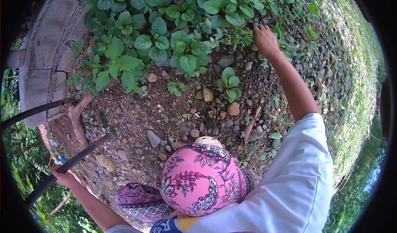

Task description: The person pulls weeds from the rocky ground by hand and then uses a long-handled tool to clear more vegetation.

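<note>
My right hand (265, 40) reaches far forward to the ground at the edge of the leafy plants. Its fingers are closed at some small thin-stemmed weeds (235, 36), and the fingertips are partly hidden. Broad-leaved green plants (188, 47) grow to the left of it. At the lower left, my left hand (64, 178) is wrapped around a dark bar (80, 156) that slants up over the soil.
A second dark bar (41, 112) lies above the first, near a woody stump (77, 117). Concrete blocks (43, 51) border the left side. Stones cover the soil, including a grey stone (153, 138). Grass (355, 88) lies right. My patterned pink clothing (194, 179) shows below.
</note>
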`<state>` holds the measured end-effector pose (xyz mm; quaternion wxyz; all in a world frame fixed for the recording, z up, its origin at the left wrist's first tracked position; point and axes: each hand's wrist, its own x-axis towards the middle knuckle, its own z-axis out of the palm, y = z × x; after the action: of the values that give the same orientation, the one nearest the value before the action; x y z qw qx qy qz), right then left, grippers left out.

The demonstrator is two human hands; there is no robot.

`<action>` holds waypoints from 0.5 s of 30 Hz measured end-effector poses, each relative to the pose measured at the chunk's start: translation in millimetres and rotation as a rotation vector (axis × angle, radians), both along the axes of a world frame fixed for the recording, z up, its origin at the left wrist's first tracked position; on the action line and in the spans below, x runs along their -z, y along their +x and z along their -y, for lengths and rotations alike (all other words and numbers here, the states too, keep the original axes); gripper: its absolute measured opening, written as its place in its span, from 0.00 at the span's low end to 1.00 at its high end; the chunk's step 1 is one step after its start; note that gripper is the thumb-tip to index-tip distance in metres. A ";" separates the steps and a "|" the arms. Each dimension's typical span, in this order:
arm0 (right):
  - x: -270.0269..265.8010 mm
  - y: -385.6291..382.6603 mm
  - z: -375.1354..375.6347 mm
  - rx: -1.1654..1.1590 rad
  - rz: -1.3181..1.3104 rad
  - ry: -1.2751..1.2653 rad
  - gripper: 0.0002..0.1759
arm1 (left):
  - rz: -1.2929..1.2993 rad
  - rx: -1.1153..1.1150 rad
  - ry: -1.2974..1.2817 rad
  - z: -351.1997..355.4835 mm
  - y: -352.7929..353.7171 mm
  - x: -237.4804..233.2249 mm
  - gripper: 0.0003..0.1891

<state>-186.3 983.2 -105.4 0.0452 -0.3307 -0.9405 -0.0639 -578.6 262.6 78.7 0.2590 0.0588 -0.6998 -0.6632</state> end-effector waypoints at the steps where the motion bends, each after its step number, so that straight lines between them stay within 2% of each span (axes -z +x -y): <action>1: 3.1 4.3 -17.2 0.054 0.009 0.124 0.10 | -0.010 0.012 -0.012 -5.7 4.6 -1.6 0.16; 2: 6.7 8.7 -33.0 0.105 0.017 0.249 0.11 | -0.021 0.021 -0.023 -10.3 9.1 -3.9 0.17; 4: 16.9 17.8 -57.5 0.297 0.159 0.193 0.11 | 0.012 -0.006 -0.066 -19.4 15.4 -8.3 0.18; 6: 22.6 22.7 -69.8 0.413 0.149 0.015 0.12 | 0.047 -0.039 -0.109 -23.9 19.2 -9.8 0.20; 8: 19.3 22.3 -70.7 0.491 0.164 -0.123 0.13 | 0.037 -0.043 -0.045 -15.0 11.8 -6.2 0.20; 12: 26.0 20.1 -66.4 0.302 0.170 -0.082 0.12 | -0.021 0.088 -0.029 15.7 -5.3 4.1 0.20; 15: 17.6 14.0 -49.9 0.190 0.201 -0.121 0.12 | -0.008 0.058 -0.005 17.1 -6.5 2.5 0.19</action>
<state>-172.3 1033.1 -123.0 -0.0754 -0.4124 -0.9068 -0.0436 -585.1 245.5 76.2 0.2423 0.0351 -0.7020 -0.6688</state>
